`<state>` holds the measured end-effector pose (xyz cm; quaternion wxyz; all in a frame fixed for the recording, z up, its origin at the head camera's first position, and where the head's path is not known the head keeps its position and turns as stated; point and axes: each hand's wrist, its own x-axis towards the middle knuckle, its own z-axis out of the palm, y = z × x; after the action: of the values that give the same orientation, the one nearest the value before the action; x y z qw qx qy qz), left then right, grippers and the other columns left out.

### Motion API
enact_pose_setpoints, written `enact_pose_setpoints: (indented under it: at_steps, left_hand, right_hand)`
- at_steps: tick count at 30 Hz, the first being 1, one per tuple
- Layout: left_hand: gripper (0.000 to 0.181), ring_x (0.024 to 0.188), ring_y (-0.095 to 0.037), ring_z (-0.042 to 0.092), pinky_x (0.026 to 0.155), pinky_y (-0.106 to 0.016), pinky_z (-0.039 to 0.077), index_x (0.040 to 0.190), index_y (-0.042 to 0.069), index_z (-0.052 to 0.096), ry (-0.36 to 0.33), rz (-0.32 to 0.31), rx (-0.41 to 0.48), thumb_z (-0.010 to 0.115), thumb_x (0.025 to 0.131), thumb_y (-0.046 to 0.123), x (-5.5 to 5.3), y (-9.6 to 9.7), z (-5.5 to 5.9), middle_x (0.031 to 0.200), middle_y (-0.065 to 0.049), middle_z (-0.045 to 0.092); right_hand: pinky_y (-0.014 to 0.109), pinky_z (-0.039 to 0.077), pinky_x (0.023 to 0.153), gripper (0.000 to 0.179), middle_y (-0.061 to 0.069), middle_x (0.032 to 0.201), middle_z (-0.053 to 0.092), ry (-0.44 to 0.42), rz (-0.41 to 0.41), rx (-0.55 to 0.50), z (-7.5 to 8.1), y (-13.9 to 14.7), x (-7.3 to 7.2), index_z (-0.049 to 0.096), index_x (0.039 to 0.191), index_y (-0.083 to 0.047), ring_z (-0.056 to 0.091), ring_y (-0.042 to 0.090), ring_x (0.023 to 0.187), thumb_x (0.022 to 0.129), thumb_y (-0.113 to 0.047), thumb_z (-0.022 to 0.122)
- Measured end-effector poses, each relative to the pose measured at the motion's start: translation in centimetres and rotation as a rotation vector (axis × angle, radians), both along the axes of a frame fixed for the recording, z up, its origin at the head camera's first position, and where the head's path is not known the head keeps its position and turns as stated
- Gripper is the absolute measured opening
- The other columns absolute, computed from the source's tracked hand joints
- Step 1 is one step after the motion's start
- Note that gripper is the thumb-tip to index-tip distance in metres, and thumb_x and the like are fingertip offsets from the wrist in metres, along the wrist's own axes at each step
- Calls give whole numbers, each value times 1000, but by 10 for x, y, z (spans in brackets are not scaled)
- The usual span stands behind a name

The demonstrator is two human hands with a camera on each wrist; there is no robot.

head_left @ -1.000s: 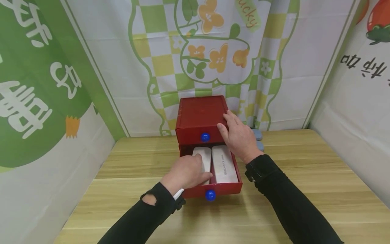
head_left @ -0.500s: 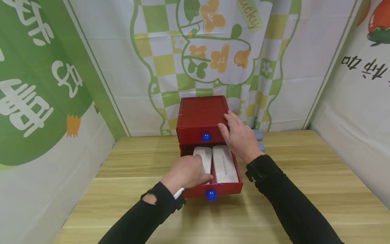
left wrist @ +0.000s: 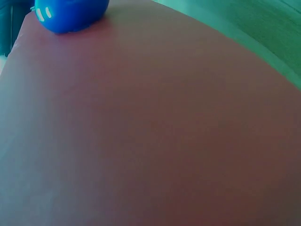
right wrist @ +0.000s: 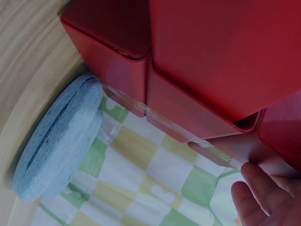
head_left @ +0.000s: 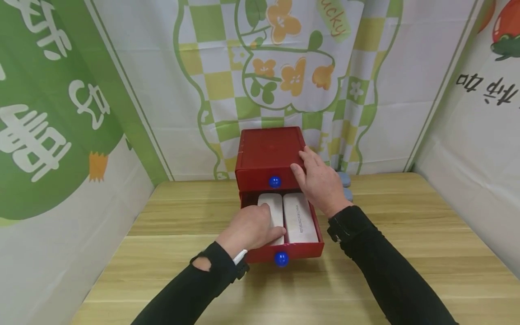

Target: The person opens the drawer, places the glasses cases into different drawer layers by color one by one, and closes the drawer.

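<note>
A red two-drawer box (head_left: 270, 149) stands on the table, its upper drawer closed and its lower drawer (head_left: 302, 250) pulled out. Two long white boxes lie side by side in that drawer: a left white box (head_left: 276, 216) and a right white box (head_left: 299, 219) with small print. My left hand (head_left: 249, 228) reaches into the drawer and grips the left white box, thumb at its right edge; the other fingers are mostly hidden. Against the upper right edge of the red box rests my right hand (head_left: 321, 183), fingers extended. A blue knob (left wrist: 70, 14) shows on the drawer front in the left wrist view.
Beside the red box, at the right rear, lies a blue-grey fabric item (right wrist: 61, 136) with a dark slit along it. A printed curtain (head_left: 219, 85) hangs close behind. The wooden table (head_left: 174, 262) extends to either side.
My left hand has shifted slightly to the right, and the left white box has moved a little toward the right one. My right hand stays in place on the red box.
</note>
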<state>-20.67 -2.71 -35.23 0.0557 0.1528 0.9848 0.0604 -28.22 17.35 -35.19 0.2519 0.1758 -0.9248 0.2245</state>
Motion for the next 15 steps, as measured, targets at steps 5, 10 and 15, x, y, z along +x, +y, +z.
enact_pose_setpoints:
  at_steps: [5, 10, 15]
  left_hand:
    - [61, 72, -20, 60, 75, -35, 59, 119, 1, 65, -7, -11, 8, 74, 91, 54, -1, -1, 0, 86, -7, 68]
    - [60, 71, -20, 60, 73, -34, 57, 119, 0, 66, -3, -28, 19, 74, 91, 53, -2, -1, 1, 83, -6, 67]
    - [58, 70, -20, 59, 70, -33, 56, 118, 1, 66, -1, -41, 40, 75, 91, 52, -2, -3, -1, 80, -5, 65]
  right_hand:
    - [59, 49, 109, 63, 18, 164, 41, -6, 4, -2, 0, -1, 0, 46, 155, -1, 52, 38, 142, 110, -46, 46]
    - [58, 50, 107, 64, 17, 164, 41, -8, 2, -7, 1, -1, 0, 46, 155, -2, 55, 39, 138, 110, -47, 46]
    - [59, 51, 105, 63, 17, 165, 41, -9, 1, -5, 1, 0, 0, 46, 155, -2, 57, 40, 136, 110, -46, 45]
